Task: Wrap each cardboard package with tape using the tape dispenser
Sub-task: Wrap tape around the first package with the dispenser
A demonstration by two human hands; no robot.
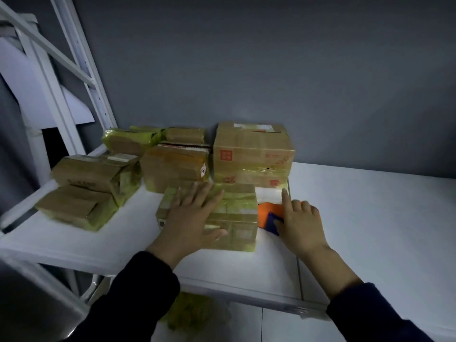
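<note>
Package (237, 218): glossy taped brown cardboard box, long axis left-right.
Left hand (190, 218): I see it flat on top.
Right hand (301, 225): grips orange-blue dispenser (265, 212), forefinger straight.

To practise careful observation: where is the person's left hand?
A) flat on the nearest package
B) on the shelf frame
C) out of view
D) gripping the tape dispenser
A: the left hand lies spread flat on top of the nearest package; the right hand holds the tape dispenser.
</note>
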